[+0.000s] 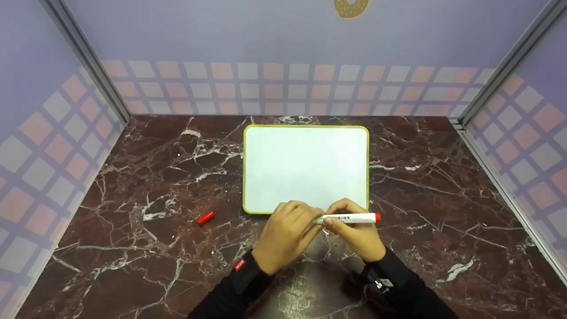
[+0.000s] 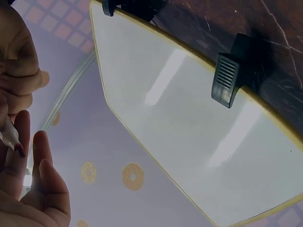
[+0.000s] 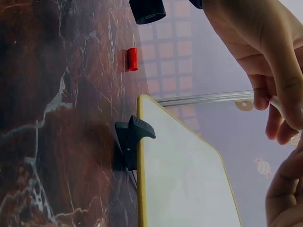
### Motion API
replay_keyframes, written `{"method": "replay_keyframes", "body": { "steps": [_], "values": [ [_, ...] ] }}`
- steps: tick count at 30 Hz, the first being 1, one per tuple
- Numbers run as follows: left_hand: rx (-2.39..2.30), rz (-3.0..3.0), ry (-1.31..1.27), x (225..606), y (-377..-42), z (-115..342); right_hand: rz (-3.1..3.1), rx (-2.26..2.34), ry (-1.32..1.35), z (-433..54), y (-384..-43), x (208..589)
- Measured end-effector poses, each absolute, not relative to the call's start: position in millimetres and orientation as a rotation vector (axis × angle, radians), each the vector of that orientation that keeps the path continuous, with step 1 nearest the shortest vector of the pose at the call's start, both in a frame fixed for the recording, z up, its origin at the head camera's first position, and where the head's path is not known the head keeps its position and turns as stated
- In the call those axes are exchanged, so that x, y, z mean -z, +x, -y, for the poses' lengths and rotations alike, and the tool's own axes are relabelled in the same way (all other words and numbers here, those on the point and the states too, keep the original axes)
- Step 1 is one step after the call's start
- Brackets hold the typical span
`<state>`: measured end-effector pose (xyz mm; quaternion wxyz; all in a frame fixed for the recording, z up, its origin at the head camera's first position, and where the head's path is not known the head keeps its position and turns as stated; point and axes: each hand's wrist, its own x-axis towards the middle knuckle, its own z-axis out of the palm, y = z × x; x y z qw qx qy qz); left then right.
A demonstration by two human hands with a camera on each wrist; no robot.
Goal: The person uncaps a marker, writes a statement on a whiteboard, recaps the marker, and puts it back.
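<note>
Both hands meet over the near edge of a whiteboard [image 1: 305, 168] with a yellow frame. My right hand [image 1: 354, 235] pinches a white marker [image 1: 354, 218] with a red rear end, held roughly level and pointing left. At its front end is my left hand [image 1: 288, 235], thumb and fingers around it, partly hiding the tip. The left wrist view shows the uncapped, dark red nib [image 2: 19, 150] against a finger of the left hand [image 2: 38, 198]. From the right wrist, a white bit of the marker shows between fingertips of the left hand [image 3: 279, 75].
A red cap [image 1: 205, 217] lies on the dark marbled table [image 1: 146, 261], left of the whiteboard. Black clip-like supports [image 2: 228, 78] hold the board's lower edge. Tiled-pattern walls [image 1: 274, 88] enclose the back and sides.
</note>
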<state>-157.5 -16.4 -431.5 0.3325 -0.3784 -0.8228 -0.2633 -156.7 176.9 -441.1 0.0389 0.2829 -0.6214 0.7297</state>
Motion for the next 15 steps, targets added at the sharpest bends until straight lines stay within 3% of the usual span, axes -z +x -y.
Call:
{"method": "replay_keyframes", "body": {
  "steps": [7,15],
  "values": [
    [0.797,2.229,-0.908,432.3,-170.2,28.9,2.002,-2.14,0.642,-183.7,-159.3,437.8],
    [0.916,2.321,-0.522,446.7,-202.3,61.4,2.022,-2.18,0.52,-187.2,-162.9,437.9]
  ]
}}
